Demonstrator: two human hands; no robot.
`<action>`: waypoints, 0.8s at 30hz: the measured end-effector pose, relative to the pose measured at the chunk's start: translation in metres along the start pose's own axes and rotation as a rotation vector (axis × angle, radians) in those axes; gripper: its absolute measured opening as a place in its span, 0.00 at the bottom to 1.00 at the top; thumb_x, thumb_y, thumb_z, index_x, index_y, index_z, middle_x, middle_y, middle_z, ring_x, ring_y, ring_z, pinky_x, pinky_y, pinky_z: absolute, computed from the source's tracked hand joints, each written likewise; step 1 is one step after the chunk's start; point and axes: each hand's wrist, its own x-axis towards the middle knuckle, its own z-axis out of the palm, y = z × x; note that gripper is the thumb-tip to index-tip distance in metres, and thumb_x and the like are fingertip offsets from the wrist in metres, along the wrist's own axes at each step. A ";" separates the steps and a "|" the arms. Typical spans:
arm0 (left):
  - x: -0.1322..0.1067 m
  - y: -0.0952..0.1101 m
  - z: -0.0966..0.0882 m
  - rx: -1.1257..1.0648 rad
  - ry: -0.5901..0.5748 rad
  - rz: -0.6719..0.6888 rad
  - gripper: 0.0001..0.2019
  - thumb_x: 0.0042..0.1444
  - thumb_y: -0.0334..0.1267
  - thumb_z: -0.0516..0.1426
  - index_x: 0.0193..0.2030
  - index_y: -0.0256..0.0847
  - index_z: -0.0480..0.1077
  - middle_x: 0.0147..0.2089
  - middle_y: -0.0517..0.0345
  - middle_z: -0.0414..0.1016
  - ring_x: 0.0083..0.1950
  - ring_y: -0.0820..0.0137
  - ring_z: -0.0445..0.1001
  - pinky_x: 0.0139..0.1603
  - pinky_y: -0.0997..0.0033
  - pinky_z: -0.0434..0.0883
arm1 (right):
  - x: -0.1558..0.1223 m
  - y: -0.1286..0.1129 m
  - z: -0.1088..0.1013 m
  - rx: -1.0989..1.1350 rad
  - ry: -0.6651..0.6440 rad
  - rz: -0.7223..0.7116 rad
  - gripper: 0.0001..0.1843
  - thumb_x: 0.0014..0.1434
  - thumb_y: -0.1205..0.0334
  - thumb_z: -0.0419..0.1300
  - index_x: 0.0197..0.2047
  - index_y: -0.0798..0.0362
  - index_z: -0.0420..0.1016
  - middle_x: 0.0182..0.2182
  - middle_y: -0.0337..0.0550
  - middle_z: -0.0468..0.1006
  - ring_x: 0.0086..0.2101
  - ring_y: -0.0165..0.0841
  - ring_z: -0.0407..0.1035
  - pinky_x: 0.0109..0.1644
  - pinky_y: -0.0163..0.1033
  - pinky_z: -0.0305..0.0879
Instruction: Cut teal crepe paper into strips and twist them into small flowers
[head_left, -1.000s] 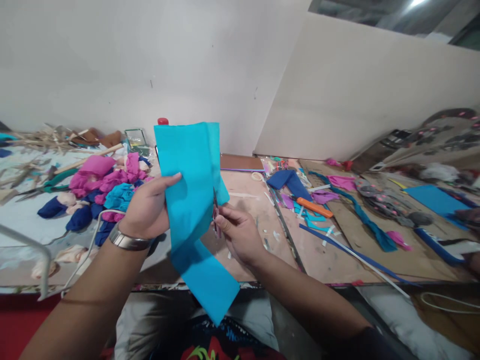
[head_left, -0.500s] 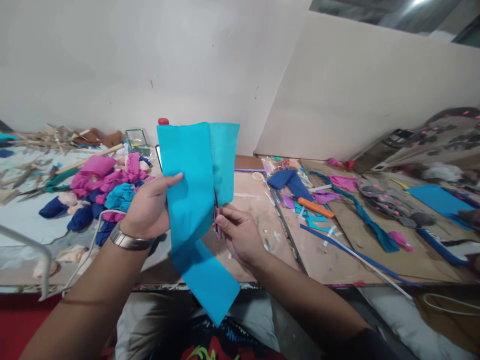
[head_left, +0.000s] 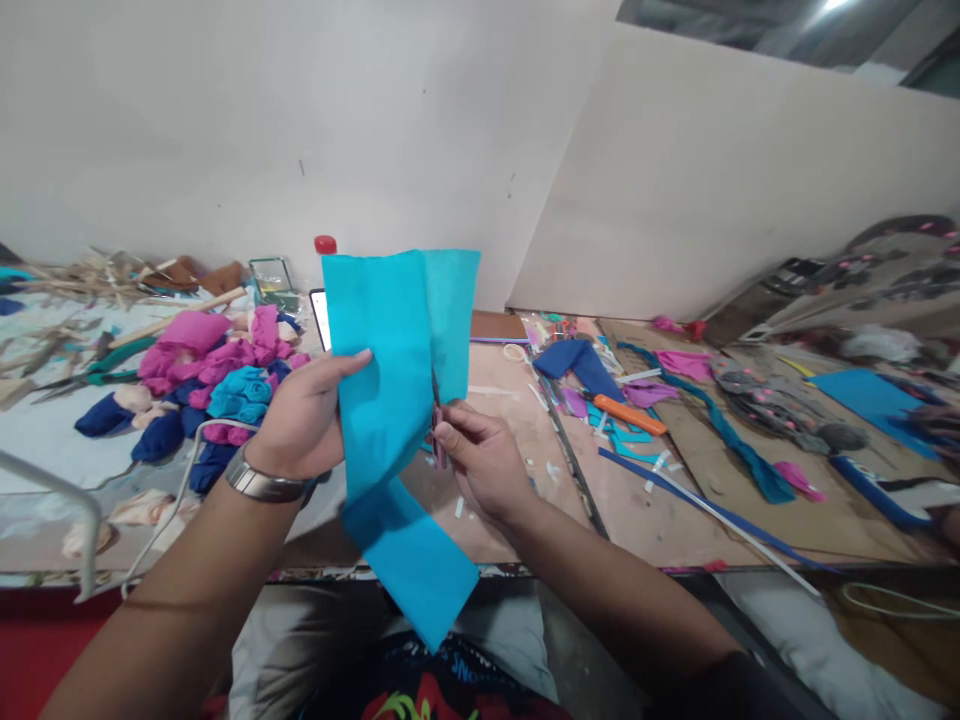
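My left hand (head_left: 300,420) grips a turquoise sheet of felt or paper (head_left: 390,400) and holds it upright in front of me, thumb on its front face. My right hand (head_left: 480,460) is closed round small scissors (head_left: 436,425), whose blades stand in a vertical slit running up the sheet. To the right of the slit a narrower strip (head_left: 452,320) hangs partly apart from the main piece. The lower end of the sheet droops over my lap. A metal watch sits on my left wrist.
A pile of pink, turquoise and dark blue fabric bits (head_left: 210,385) lies at the left. An orange cutter (head_left: 628,414), blue strips and scraps litter the wooden boards (head_left: 675,500) at the right. A red-capped bottle (head_left: 325,245) stands behind the sheet. Another person's hand (head_left: 934,420) shows at far right.
The slit has run higher up the sheet and the right strip has spread farther away. My right hand with the scissors has risen slightly. The left hand has hardly moved.
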 end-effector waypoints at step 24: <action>-0.003 -0.007 0.006 0.009 0.056 -0.027 0.09 0.60 0.34 0.63 0.46 0.35 0.80 0.43 0.45 0.86 0.56 0.47 0.83 0.56 0.47 0.81 | 0.003 -0.004 0.001 0.007 0.003 -0.017 0.18 0.54 0.44 0.76 0.34 0.50 0.85 0.27 0.34 0.69 0.25 0.26 0.63 0.30 0.36 0.61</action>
